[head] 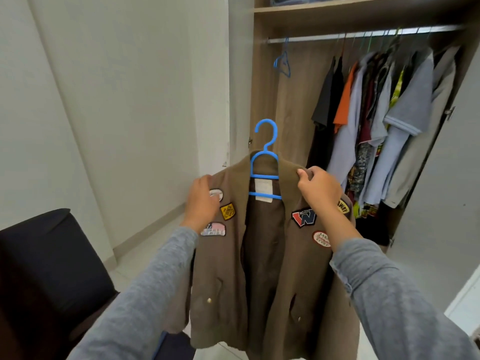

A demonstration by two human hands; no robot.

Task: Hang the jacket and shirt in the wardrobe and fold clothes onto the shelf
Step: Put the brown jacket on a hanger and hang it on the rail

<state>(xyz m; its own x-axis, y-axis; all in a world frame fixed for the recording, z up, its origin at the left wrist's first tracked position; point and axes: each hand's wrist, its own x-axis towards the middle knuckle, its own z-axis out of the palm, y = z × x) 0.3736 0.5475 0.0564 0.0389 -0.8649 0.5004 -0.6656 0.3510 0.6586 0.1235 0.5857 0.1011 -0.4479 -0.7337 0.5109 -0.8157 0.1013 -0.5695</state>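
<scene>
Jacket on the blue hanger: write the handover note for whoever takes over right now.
Hands: left grip holds one shoulder of the jacket; right grip pinches the other, by the collar.
The jacket is on the blue hanger, held up before the open wardrobe, hook not yet on the rail.
To do: hook it on the rail near the spare hanger, then the shirt and the folding.

Up top we see the wooden shelf [311, 7] with folded clothes [298, 0] lying on it, only partly in view. Below it, the rail [311, 38] carries an empty blue hanger [283, 62] near its left end and a packed row of shirts [376, 120] toward the right. The pale tiled floor [140, 255] bears a dark chair [46, 268] at our left.
</scene>
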